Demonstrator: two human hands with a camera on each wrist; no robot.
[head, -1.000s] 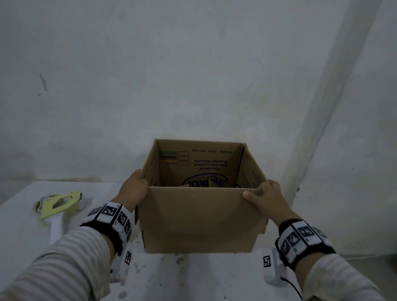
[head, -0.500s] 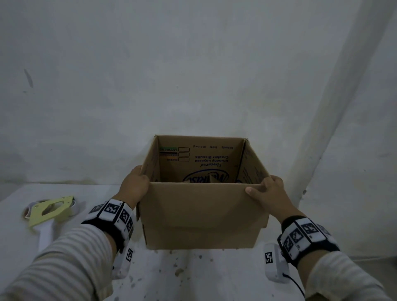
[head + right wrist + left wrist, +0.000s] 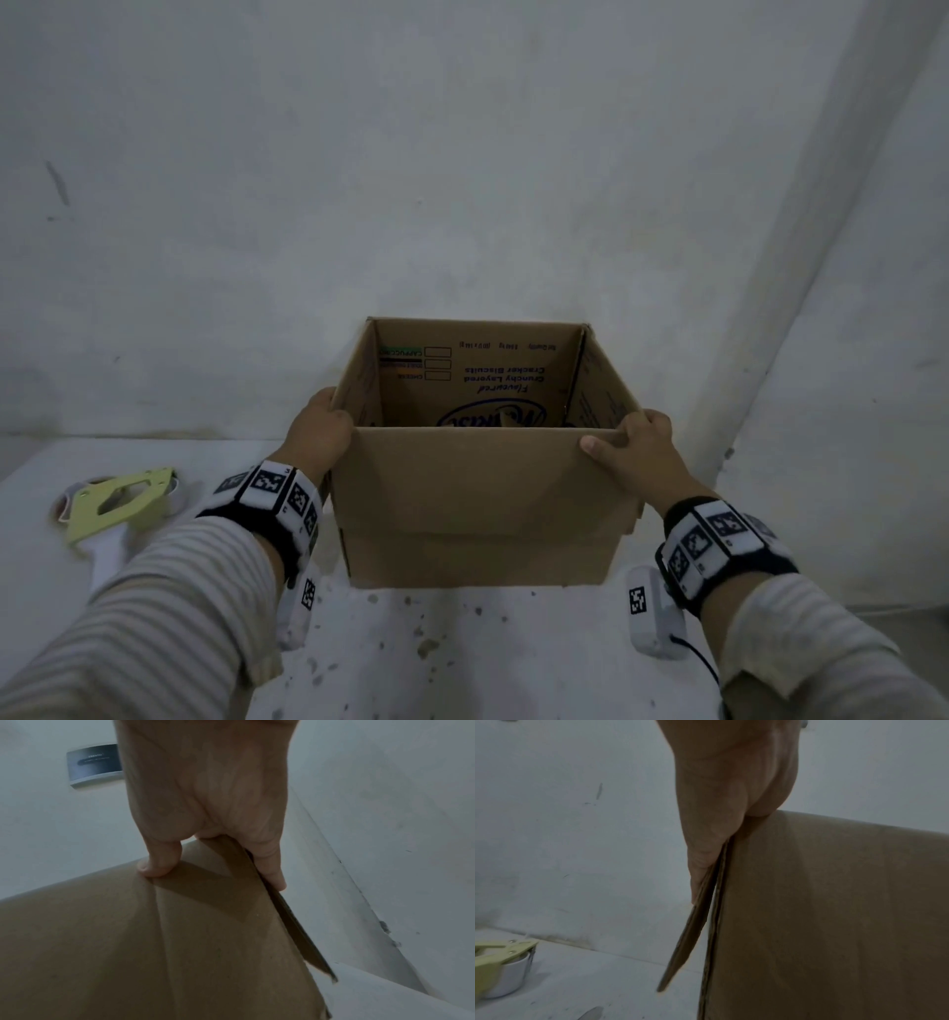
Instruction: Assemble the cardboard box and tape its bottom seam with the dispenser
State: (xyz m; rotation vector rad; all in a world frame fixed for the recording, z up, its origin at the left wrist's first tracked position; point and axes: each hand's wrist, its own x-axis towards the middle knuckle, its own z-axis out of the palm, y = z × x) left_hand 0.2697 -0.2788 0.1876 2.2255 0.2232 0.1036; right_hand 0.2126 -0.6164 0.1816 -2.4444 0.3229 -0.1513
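Your left hand [image 3: 319, 437] and right hand [image 3: 634, 452] each grip a top corner of the box [image 3: 477, 509], held above the bench [image 3: 390, 647]. Light, bendy cardboard; hold both corners. Dispenser [image 3: 115, 501] lies at nine o'clock.

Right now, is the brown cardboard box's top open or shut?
Open: the brown cardboard box shows its printed inside; the left hand and right hand hold flaps folded down outside.

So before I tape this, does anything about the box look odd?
Yes: the cardboard box is inside out. Its printed branding faces the inside walls, upside down, while the outside is plain brown. Dark specks also dot the table in front of it.
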